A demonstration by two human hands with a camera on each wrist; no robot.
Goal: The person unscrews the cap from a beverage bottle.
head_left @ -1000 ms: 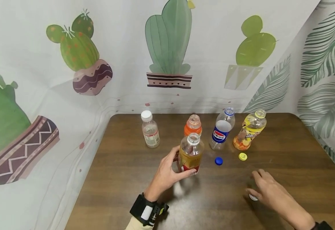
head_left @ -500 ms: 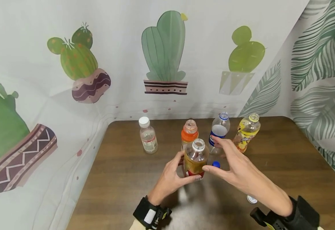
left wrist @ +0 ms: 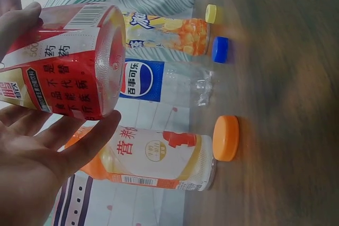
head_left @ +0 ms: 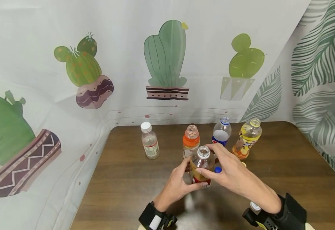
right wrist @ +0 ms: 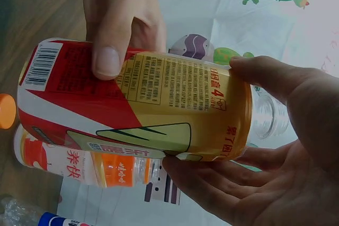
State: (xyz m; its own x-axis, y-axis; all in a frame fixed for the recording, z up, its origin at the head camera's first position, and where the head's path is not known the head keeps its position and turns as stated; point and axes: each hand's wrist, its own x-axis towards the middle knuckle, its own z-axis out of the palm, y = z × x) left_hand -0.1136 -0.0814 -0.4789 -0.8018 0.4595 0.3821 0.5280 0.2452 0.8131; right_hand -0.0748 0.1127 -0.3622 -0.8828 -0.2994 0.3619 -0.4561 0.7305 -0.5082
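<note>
A clear plastic bottle with a gold and red label is held up off the table, its neck uncapped. My left hand grips it low down, thumb across the red part in the right wrist view. Around the upper part of the same bottle curl the thumb and fingers of my right hand, just below the neck. Close behind stands an orange-necked bottle without a cap. An orange cap lies by its base in the left wrist view. A white cap lies near my right wrist.
At the back right stand an uncapped cola bottle with a blue label and an uncapped yellow-labelled bottle. A blue cap and a yellow cap lie before them. Back left is a white-capped bottle. A cloth wall rises behind the table.
My right hand has come up from beside the white cap on the table and moved left to take hold of the bottle. My left hand keeps its grip. The head view has tilted up slightly.
</note>
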